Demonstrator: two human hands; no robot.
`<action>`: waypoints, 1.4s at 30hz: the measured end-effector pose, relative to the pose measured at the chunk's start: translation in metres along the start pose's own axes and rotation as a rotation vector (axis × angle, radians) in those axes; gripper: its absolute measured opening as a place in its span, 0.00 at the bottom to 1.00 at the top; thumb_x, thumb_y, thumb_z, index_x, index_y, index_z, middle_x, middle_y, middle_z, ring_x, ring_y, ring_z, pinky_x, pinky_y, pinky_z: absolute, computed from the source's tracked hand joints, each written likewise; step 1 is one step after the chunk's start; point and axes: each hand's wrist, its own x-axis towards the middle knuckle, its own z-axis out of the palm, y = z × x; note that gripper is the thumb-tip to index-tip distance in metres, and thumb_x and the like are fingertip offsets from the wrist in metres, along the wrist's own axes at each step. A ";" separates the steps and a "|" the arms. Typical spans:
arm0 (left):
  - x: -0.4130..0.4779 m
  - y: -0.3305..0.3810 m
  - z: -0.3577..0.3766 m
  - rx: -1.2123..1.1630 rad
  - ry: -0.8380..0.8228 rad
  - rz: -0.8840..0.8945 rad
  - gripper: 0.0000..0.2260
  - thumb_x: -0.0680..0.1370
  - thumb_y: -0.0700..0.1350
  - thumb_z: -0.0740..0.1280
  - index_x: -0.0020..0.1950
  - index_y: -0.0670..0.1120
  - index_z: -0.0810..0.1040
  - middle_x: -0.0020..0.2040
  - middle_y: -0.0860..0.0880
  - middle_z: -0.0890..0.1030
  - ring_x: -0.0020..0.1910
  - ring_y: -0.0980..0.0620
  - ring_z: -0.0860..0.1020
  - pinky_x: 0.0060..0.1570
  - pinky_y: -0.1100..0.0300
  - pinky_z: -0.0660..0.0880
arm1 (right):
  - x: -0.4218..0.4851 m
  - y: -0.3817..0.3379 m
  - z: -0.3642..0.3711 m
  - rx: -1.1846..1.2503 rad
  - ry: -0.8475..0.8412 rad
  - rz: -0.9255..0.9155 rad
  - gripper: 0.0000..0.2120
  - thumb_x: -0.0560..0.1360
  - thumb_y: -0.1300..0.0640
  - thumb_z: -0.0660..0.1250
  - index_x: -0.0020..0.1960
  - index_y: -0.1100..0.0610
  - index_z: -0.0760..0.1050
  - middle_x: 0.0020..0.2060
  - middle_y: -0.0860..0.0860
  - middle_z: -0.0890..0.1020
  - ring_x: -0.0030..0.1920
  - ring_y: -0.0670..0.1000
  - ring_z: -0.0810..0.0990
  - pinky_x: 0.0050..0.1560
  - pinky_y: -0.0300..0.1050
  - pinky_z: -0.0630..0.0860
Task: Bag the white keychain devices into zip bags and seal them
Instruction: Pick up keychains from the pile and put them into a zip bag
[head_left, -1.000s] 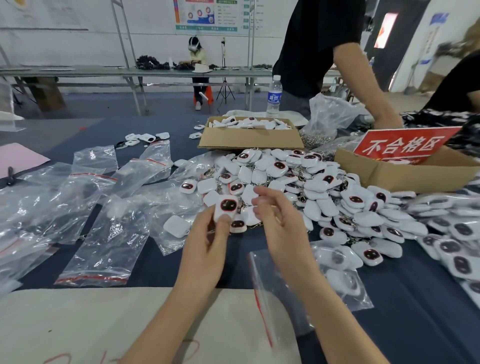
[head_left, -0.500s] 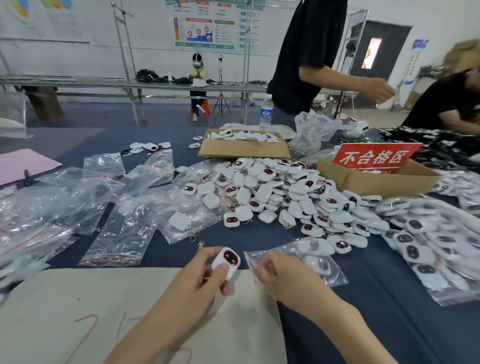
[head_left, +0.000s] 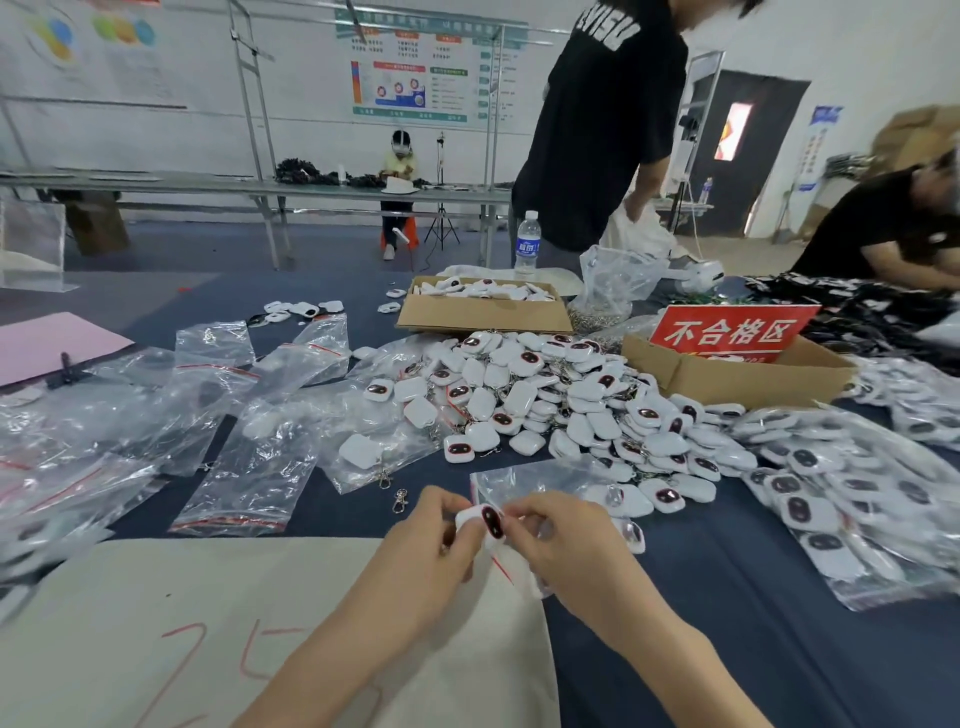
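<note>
My left hand (head_left: 428, 540) pinches a white keychain device (head_left: 480, 521) with a dark oval face, its metal clip (head_left: 400, 500) lying just to the left on the cloth. My right hand (head_left: 563, 540) pinches the mouth of a clear zip bag (head_left: 550, 483) with a red seal line; the device sits right at that opening. The bag holds a few devices. Behind my hands, a large heap of loose white devices (head_left: 561, 400) covers the blue table.
Empty zip bags (head_left: 249, 467) lie spread at the left, filled bags (head_left: 852, 499) at the right. Two cardboard boxes (head_left: 483, 312), one with a red sign (head_left: 727, 332), stand behind the heap. A beige sheet (head_left: 208, 623) lies in front. A person in black stands across the table.
My left hand carried the device from the heap down toward me to the bag's mouth. My right hand came along and took the bag's opening. The view tilted upward.
</note>
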 end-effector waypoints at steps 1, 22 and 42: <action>0.001 0.001 -0.001 -0.007 0.009 -0.011 0.07 0.82 0.56 0.63 0.52 0.53 0.71 0.32 0.55 0.82 0.25 0.62 0.70 0.31 0.65 0.67 | -0.001 -0.002 0.001 0.052 0.003 0.002 0.05 0.79 0.46 0.65 0.46 0.40 0.79 0.37 0.52 0.82 0.34 0.52 0.79 0.40 0.54 0.80; 0.016 -0.001 -0.021 -0.120 -0.188 -0.002 0.28 0.70 0.26 0.53 0.44 0.54 0.86 0.44 0.56 0.86 0.33 0.56 0.78 0.33 0.62 0.75 | 0.005 -0.006 0.010 0.140 -0.044 -0.019 0.08 0.80 0.49 0.65 0.56 0.40 0.79 0.32 0.40 0.79 0.30 0.38 0.76 0.36 0.32 0.69; 0.143 -0.034 0.007 0.376 0.194 0.045 0.18 0.80 0.40 0.65 0.68 0.52 0.70 0.57 0.45 0.76 0.55 0.48 0.76 0.51 0.54 0.70 | 0.057 0.020 0.021 0.114 -0.150 -0.061 0.12 0.80 0.51 0.64 0.62 0.45 0.79 0.49 0.39 0.83 0.51 0.39 0.79 0.54 0.35 0.75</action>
